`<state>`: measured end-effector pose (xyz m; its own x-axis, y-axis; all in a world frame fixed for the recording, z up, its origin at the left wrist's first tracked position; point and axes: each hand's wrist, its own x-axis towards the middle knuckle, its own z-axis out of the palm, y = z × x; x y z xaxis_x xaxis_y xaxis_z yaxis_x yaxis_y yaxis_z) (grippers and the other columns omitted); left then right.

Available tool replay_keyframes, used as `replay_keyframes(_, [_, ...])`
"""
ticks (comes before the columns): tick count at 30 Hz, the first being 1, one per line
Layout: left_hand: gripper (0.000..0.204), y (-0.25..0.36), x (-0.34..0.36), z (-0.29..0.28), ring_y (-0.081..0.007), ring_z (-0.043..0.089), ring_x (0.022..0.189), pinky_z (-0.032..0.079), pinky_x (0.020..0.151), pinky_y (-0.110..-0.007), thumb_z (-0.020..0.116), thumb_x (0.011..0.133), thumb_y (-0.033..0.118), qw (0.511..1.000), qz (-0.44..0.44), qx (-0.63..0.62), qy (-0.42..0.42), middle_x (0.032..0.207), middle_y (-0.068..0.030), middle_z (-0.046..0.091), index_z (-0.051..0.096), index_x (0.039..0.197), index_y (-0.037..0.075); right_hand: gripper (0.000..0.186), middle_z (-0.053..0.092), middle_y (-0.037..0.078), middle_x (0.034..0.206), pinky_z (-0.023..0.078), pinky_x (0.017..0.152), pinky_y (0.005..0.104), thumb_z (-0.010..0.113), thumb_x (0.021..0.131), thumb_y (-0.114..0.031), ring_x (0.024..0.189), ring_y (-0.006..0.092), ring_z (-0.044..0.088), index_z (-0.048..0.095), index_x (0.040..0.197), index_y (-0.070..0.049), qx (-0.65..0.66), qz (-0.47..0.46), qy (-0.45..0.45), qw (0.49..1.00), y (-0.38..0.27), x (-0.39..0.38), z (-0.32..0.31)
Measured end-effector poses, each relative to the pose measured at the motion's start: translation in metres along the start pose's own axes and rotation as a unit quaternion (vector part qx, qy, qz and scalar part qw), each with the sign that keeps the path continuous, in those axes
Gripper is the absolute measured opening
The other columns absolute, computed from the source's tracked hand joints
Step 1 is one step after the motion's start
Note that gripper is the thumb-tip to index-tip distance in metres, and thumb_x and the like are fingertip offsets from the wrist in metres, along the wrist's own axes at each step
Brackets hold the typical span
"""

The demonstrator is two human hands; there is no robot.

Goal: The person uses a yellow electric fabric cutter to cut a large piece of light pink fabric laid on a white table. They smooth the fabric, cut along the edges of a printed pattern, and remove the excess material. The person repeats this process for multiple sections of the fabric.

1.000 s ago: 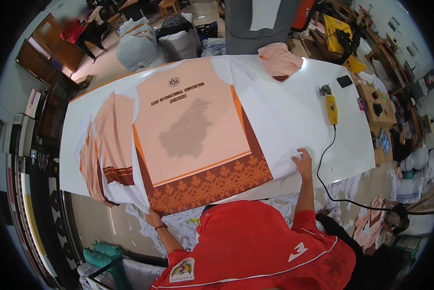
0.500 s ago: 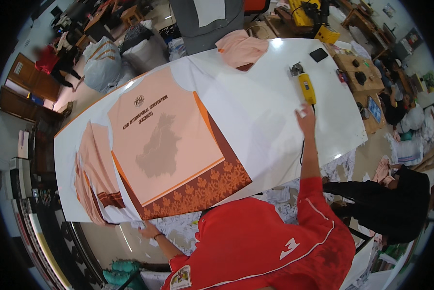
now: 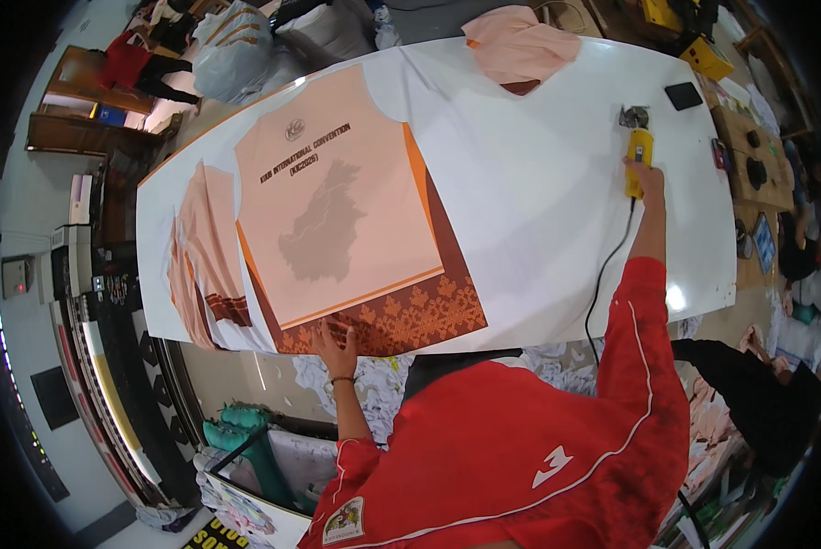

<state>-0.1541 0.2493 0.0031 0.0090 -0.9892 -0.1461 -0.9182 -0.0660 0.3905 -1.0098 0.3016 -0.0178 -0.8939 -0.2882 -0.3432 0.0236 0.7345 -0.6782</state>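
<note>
The left hand point(image 3: 335, 343) is on the near edge of the shirt piece point(image 3: 360, 233), which spreads beyond it across the table point(image 3: 557, 229). Rumpled cloth point(image 3: 207, 238) lies left of that hand. The right hand point(image 3: 647, 178) is around the cutter point(image 3: 642, 146); its cord point(image 3: 597, 297) runs nearer, left of the forearm. Beyond that hand lie a phone point(image 3: 683, 96), rightward, and bunched cloth point(image 3: 525, 46), leftward.

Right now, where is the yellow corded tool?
In the head view, the yellow corded tool is toward the right end of the white table, in the right hand, just left of and below the flat black device.
</note>
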Motion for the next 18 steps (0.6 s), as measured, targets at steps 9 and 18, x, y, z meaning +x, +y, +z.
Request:
replay_keyframes(9, [0.092, -0.014, 0.005, 0.017, -0.0508, 0.019, 0.156, 0.025, 0.124, -0.062, 0.074, 0.094, 0.058, 0.999, -0.028, 0.028, 0.006, 0.171, -0.0308, 0.017, 0.036, 0.166, 0.016, 0.049, 0.07, 0.015, 0.095, 0.063, 0.064, 0.0393, 0.076, 0.082, -0.016, 0.077, 0.0288, 0.073, 0.055, 0.123, 0.004, 0.303, 0.012, -0.247, 0.92, 0.02, -0.132, -0.011])
replay_keyframes(18, [0.095, -0.049, 0.041, -0.003, -0.0474, 0.009, 0.161, 0.016, 0.127, -0.064, 0.067, 0.093, 0.071, 0.997, -0.028, 0.069, 0.03, 0.176, -0.0197, 0.013, 0.032, 0.168, 0.024, 0.081, 0.067, 0.011, 0.11, 0.059, 0.076, 0.0359, 0.082, 0.063, -0.002, 0.091, 0.0226, 0.07, 0.05, 0.138, 0.003, 0.135, -0.089, -0.262, 0.951, 0.067, -0.373, 0.006])
